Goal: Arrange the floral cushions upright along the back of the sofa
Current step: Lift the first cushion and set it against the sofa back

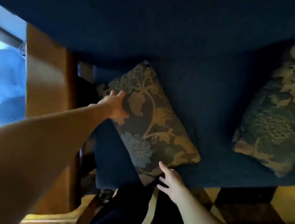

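A dark floral cushion (153,119) with tan leaves lies flat and slanted on the blue sofa seat (214,108), near the left end. My left hand (115,105) grips its far left edge, thumb on top. My right hand (169,182) touches its near corner at the seat's front edge, fingers spread. A second floral cushion (274,122) lies on the seat at the right, partly cut off by the frame. The blue sofa back (167,34) rises behind both cushions.
A wooden armrest (47,79) bounds the sofa on the left, with a bright window (2,82) beyond it. Checkered yellow and dark floor (241,207) lies below the seat's front edge. My dark-trousered legs (127,207) stand against the sofa front.
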